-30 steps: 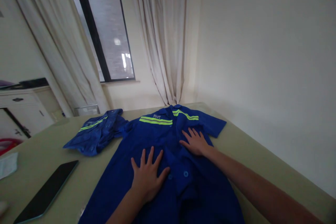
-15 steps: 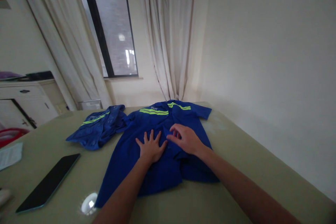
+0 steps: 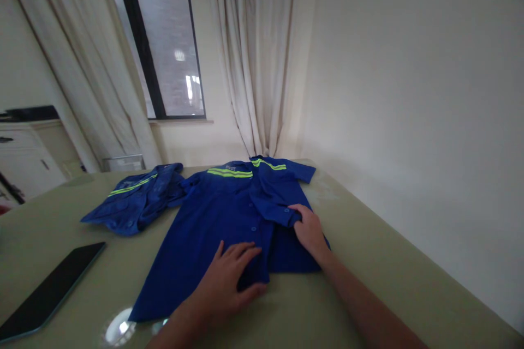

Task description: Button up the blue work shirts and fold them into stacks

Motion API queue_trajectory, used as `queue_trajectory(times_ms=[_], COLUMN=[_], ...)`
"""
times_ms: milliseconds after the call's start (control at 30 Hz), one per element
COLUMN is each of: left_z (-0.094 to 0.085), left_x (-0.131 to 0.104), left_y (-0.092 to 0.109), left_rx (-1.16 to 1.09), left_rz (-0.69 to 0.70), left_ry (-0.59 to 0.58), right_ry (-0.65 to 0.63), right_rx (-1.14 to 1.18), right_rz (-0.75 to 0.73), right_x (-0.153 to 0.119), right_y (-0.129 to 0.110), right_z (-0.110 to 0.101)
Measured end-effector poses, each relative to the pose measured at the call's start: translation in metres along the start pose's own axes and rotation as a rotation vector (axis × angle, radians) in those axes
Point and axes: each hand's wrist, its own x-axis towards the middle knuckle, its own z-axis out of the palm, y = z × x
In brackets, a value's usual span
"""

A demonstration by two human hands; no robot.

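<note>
A blue short-sleeved work shirt [image 3: 213,212] with yellow-green stripes across the chest lies front up on the table, collar end away from me. Its front is undone, and buttons show along the placket. My right hand [image 3: 310,230] is closed on the front flap at the right, which is folded back on itself toward the sleeve. Over the lower front near the hem, my left hand [image 3: 231,278] is open, fingers apart and slightly bent. Whether its fingertips press on the cloth I cannot tell. To the left lies a second blue striped garment [image 3: 141,199], bunched and touching the shirt's sleeve.
A dark flat tablet-like slab [image 3: 53,289] lies on the greenish table [image 3: 393,283] at the left. White wall [image 3: 429,92] borders the table's right side. Behind stand curtains [image 3: 254,54], a window and a white cabinet [image 3: 28,152].
My right hand has moved right and taken hold of the front flap, now folded outward. My left hand has slid from mid-shirt down toward the hem. The view has shifted slightly right.
</note>
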Motion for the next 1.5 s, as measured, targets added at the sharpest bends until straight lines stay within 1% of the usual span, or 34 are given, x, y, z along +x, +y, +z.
queue_trajectory(times_ms=[67, 100, 133, 167, 233, 267, 333, 467, 567, 667, 733, 833, 933, 1033, 1133, 1167, 1233, 1300, 1333, 1367, 1433, 1500], left_z=[0.006, 0.007, 0.007, 0.006, 0.002, -0.001, -0.004, -0.005, -0.002, 0.002, 0.004, 0.007, 0.009, 0.011, 0.01, 0.01, 0.01, 0.011, 0.012, 0.013, 0.014, 0.015], left_x=[-0.014, -0.017, -0.018, -0.017, -0.014, -0.013, -0.012, -0.014, -0.015, -0.014, -0.013, -0.013, -0.013, -0.014, -0.014, -0.014, -0.015, -0.016, -0.017, -0.018, -0.019, -0.019], left_y=[0.006, 0.006, 0.006, 0.005, 0.003, 0.002, 0.001, 0.002, 0.005, 0.008, 0.009, 0.009, 0.008, 0.008, 0.011, 0.011, 0.011, 0.008, 0.006, 0.004, 0.0, -0.002], left_rx=[0.027, 0.038, 0.037, 0.026, -0.009, -0.026, -0.043, -0.028, -0.018, 0.007, 0.038, 0.066, 0.081, 0.109, 0.129, 0.135, 0.146, 0.135, 0.115, 0.088, 0.032, 0.003], left_rz=[0.043, 0.037, 0.023, 0.01, -0.003, -0.011, -0.047, -0.088, -0.037, 0.029, 0.045, 0.033, 0.031, 0.091, 0.109, 0.101, 0.083, 0.06, 0.049, 0.042, 0.038, 0.061], left_ry=[-0.038, -0.038, -0.036, -0.035, -0.025, -0.011, 0.028, 0.063, 0.065, 0.11, 0.14, 0.136, 0.119, 0.116, 0.123, 0.126, 0.147, 0.187, 0.213, 0.245, 0.305, 0.36], right_ry=[0.076, 0.068, 0.023, -0.049, -0.215, -0.278, -0.335, -0.359, -0.34, -0.289, -0.335, -0.434, -0.439, -0.44, -0.459, -0.446, -0.359, -0.236, -0.19, -0.173, -0.221, -0.32], right_rx=[-0.026, -0.056, -0.095, -0.141, -0.224, -0.245, -0.237, -0.144, -0.182, -0.274, -0.328, -0.362, -0.339, -0.325, -0.345, -0.335, -0.232, -0.034, 0.068, 0.153, 0.257, 0.305], right_rz=[-0.068, -0.126, -0.19, -0.245, -0.322, -0.351, -0.4, -0.453, -0.439, -0.502, -0.555, -0.594, -0.587, -0.586, -0.622, -0.618, -0.559, -0.47, -0.435, -0.411, -0.379, -0.337], right_x=[-0.002, -0.005, -0.009, -0.014, -0.023, -0.027, -0.034, -0.042, -0.047, -0.048, -0.045, -0.039, -0.038, -0.039, -0.04, -0.039, -0.038, -0.038, -0.039, -0.041, -0.046, -0.05], right_y=[-0.002, -0.006, -0.01, -0.016, -0.028, -0.033, -0.043, -0.053, -0.062, -0.073, -0.079, -0.081, -0.076, -0.072, -0.074, -0.076, -0.079, -0.08, -0.08, -0.079, -0.075, -0.072], right_z=[-0.009, -0.011, -0.011, -0.009, -0.003, 0.001, 0.005, 0.001, 0.001, 0.012, 0.023, 0.034, 0.034, 0.036, 0.04, 0.038, 0.028, 0.01, 0.001, -0.007, -0.016, -0.015])
